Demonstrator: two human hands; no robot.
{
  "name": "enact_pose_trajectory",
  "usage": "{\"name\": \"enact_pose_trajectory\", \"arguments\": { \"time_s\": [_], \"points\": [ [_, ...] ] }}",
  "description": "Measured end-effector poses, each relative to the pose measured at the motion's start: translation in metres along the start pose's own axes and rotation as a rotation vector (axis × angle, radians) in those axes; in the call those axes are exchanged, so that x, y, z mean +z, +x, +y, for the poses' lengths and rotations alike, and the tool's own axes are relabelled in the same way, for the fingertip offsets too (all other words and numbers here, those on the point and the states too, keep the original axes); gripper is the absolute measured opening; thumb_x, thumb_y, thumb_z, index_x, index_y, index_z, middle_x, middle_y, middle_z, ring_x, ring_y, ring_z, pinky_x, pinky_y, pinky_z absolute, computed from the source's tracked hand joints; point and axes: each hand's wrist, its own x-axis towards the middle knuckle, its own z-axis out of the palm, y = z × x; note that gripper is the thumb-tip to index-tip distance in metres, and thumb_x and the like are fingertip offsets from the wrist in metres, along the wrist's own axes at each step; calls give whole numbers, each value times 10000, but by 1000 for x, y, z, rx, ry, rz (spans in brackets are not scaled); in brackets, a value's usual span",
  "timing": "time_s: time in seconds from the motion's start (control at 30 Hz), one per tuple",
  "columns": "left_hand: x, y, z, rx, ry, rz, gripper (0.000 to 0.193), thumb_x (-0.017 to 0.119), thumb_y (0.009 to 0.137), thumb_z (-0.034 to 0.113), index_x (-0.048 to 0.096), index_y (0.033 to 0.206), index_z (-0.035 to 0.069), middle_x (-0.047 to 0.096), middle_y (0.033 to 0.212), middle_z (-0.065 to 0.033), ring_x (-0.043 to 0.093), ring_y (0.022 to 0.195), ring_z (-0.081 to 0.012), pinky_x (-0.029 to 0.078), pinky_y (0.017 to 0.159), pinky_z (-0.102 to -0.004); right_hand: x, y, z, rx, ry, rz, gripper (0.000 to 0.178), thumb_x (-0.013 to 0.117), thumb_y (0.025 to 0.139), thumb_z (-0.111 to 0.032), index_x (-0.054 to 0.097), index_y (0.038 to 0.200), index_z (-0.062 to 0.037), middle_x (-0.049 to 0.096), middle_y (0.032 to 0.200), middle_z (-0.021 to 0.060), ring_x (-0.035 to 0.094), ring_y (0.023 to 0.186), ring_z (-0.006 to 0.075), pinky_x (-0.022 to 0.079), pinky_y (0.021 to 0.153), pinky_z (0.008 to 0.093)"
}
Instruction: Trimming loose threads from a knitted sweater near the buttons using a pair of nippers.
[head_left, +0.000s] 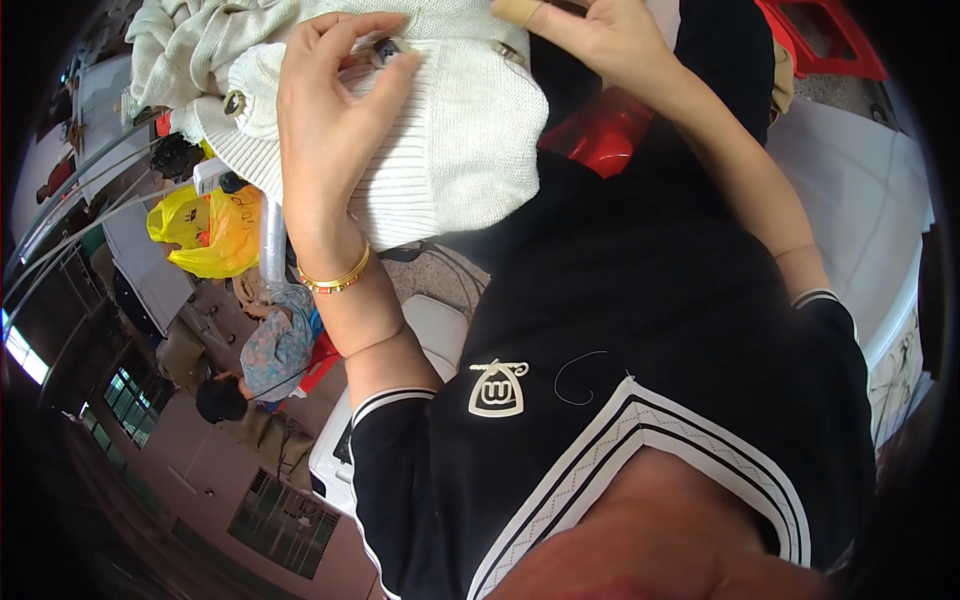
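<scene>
A cream knitted cardigan (480, 150) with a ribbed band lies bunched before me at the top of the head view. My left hand (330, 130) rests on it, thumb and forefinger spread on either side of a dark button (386, 50). A gold bangle (337, 275) circles that wrist. Another button (508, 52) sits farther right on the knit, and one more (234, 103) shows at the left. My right hand (610, 40) is beside the cardigan's right edge, its thumb wrapped in a yellowish covering. The upper edge cuts off its other fingers, so their grip is hidden.
Yellow plastic bags (215, 235) stand left of the cardigan. A co-worker in a patterned top (277, 355) sits farther left. Shiny red material (603, 135) shows below my right hand, with a red stool (830, 35) at upper right. A pale tabletop (850, 190) extends along my right.
</scene>
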Motion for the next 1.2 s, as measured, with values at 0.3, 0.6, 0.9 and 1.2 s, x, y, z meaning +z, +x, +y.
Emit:
{"name": "enact_pose_trajectory", "arguments": {
  "time_s": [0.3, 0.6, 0.9, 1.2],
  "points": [
    [6, 2, -10, -41, -40, 49, 93, 771, 854, 95, 766, 928, 41, 617, 904, -29, 578, 785, -97, 466, 710, -229, 5, -1, -3, 44, 88, -81, 338, 717, 925, -106, 665, 1213, 62, 672, 926, 82, 616, 828, 115, 499, 728, 264],
    [9, -4, -17, -146, -381, 193, 99, 711, 935, 72, 701, 984, -13, 614, 915, -7, 582, 792, -59, 463, 730, -189, 18, 21, -10, -108, -71, -211, 329, 717, 905, -134, 680, 1173, 54, 704, 966, 164, 663, 832, 191, 516, 727, 299],
    [10, -6, -11, -150, -485, 223, 93, 699, 942, 53, 679, 983, -27, 603, 910, -7, 560, 802, -66, 454, 753, -190, 24, 27, -7, -237, -209, -166, 272, 725, 877, -141, 719, 1108, 2, 654, 829, 139, 624, 714, 247, 479, 636, 341],
    [10, -7, -17, -91, -490, 292, 87, 688, 950, 49, 666, 995, -23, 610, 922, -1, 560, 816, -58, 450, 754, -188, 26, 29, -10, -351, -268, -131, 231, 718, 882, -114, 717, 1071, 18, 647, 822, 129, 613, 701, 243, 473, 625, 334]
  ]
}}
